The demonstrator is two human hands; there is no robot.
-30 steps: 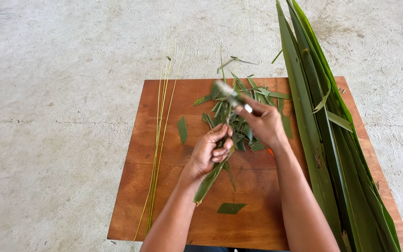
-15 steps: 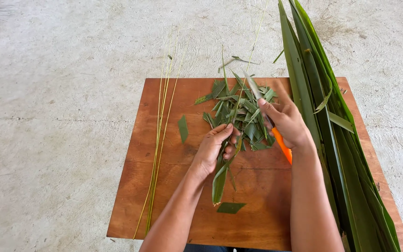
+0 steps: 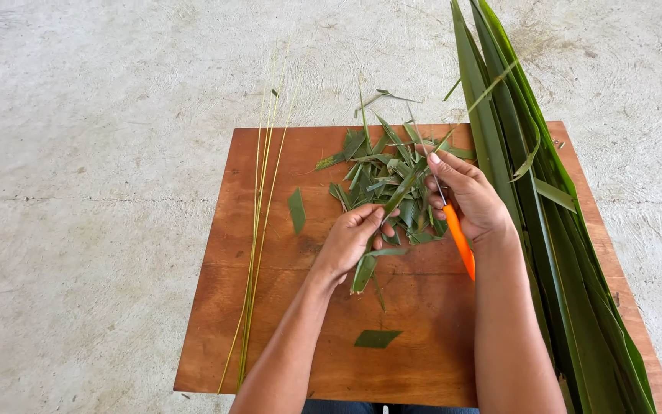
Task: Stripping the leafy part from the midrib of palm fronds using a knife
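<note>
While the left hand point(image 3: 352, 239) curls over the middle of the wooden board point(image 3: 285, 353), its fingers are pressed together in a pinch around a long green leaf strip point(image 3: 383, 222), and that strip runs on a slant from below the hand, where its lower end point(image 3: 363, 272) pokes out toward the person, up and to the right into the pile. Over on the other side, the right hand point(image 3: 469, 195) is closed around a knife with an orange handle point(image 3: 460, 241); the handle sticks out from under the palm toward the wrist, fingers wrapped tight, index finger stretched forward along the top. The thin blade point(image 3: 438, 184) is hard to make out against the greenery, and I cannot tell whether it touches the strip. Both hands sit close together, just beside each other, right over the near edge of a heap of cut leaf scraps point(image 3: 381, 172) scattered across the far half of the board. Two loose scraps lie apart: one point(image 3: 296, 211) left of the heap, another point(image 3: 377, 338) nearer the person. Along the board's left side lie several thin pale leaf ribs point(image 3: 258, 230), running lengthwise and reaching past the far edge. On the right edge lies a bundle of long whole leaves point(image 3: 530, 199), overhanging onto the concrete floor point(image 3: 86, 192).
</note>
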